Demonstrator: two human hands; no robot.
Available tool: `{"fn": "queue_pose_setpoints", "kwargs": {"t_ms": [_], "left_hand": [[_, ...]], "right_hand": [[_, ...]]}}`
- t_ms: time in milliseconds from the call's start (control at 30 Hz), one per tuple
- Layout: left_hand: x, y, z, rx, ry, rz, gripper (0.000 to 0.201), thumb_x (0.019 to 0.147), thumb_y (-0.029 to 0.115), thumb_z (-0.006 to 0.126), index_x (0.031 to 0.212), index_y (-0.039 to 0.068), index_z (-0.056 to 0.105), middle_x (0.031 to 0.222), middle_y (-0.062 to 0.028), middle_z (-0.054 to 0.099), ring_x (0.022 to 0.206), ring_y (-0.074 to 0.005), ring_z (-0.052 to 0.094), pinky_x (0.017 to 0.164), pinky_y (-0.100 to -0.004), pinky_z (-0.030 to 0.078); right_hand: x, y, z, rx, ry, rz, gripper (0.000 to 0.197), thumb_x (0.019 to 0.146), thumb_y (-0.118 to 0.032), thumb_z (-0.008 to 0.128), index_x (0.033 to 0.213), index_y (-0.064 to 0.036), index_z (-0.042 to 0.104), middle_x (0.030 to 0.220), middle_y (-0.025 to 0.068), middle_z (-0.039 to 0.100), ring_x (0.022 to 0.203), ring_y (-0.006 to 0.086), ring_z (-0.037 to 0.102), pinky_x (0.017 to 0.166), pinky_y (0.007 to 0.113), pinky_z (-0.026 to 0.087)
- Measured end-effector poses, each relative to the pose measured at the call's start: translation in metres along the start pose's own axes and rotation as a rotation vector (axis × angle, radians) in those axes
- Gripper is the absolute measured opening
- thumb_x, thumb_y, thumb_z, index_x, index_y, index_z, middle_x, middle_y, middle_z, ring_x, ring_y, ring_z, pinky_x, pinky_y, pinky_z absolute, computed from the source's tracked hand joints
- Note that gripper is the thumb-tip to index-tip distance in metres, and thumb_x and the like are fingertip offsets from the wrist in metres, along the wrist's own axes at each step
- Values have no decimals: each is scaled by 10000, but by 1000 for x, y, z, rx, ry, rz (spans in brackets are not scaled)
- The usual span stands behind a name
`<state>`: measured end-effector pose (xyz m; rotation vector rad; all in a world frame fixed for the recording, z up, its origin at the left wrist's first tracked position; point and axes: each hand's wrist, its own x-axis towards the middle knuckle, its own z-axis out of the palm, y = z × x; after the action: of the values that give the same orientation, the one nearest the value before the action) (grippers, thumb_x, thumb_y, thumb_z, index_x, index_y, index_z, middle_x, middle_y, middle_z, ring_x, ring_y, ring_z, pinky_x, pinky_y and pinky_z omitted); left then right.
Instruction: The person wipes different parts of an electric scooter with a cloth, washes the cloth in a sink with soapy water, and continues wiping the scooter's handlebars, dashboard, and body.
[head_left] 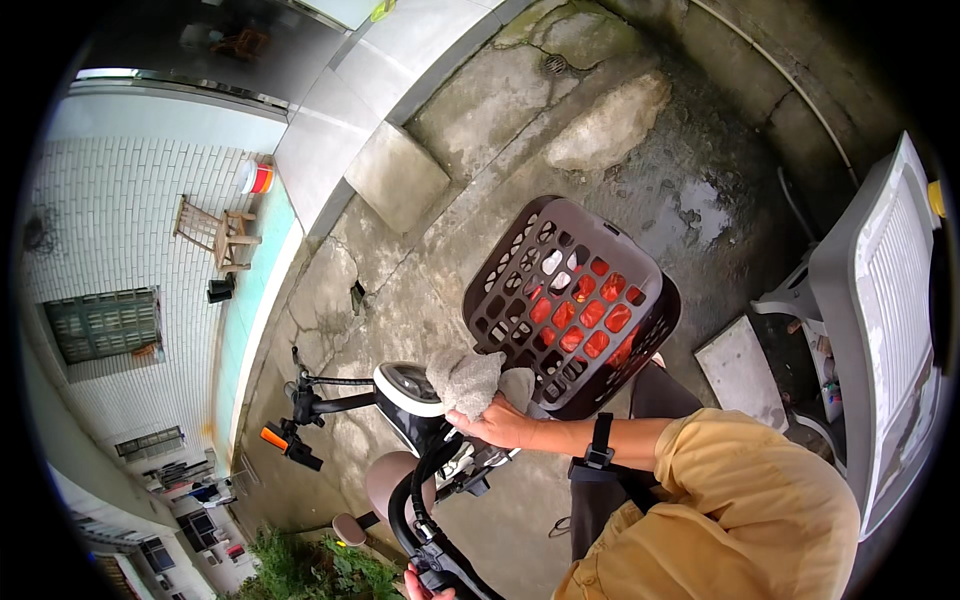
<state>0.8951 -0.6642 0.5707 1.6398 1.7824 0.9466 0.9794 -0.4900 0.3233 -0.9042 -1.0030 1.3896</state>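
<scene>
My right hand (495,422), with a black strap on its wrist, is closed around a bunched grey cloth (465,382). The cloth rests against the white-rimmed round front part (408,388) of a small black-and-white scooter (400,428). At the lower edge only some fingers of my left hand (428,588) show, curled at a black handlebar (425,530); the rest is out of view. Just beyond my right hand is a dark brown plastic basket (575,300). Red and white things (580,315) show through its holes.
A grey washboard sink (880,270) stands at the right, with a pale slab (742,372) beside it. Stone blocks (398,177) lie on the wet, cracked concrete. Along the left, by a tiled wall, are a wooden chair (215,235) and a bucket (257,178). Green plants (315,565) grow at the bottom.
</scene>
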Motion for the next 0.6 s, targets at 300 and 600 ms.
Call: {"fn": "queue_pose_setpoints", "kwargs": {"t_ms": [300,600], "left_hand": [[-2,-5,0,23,2,-27,576,765,301,672,1234,24,482,1427,-226,314,1291,-348,344,1066,-443,253],[-16,1,7,-34,155,-247,721,744,316,687,1331,31,379,1412,-201,337,1285,-325,350,1069,-434,248]], "right_hand": [[139,-32,-18,-19,-612,163,584,820,-486,556,1123,12,582,1090,229,605,1021,322,568,901,380,416],[129,17,-88,-186,-367,333,538,706,-295,660,1094,54,532,986,203,648,918,293,639,788,374,490]]}}
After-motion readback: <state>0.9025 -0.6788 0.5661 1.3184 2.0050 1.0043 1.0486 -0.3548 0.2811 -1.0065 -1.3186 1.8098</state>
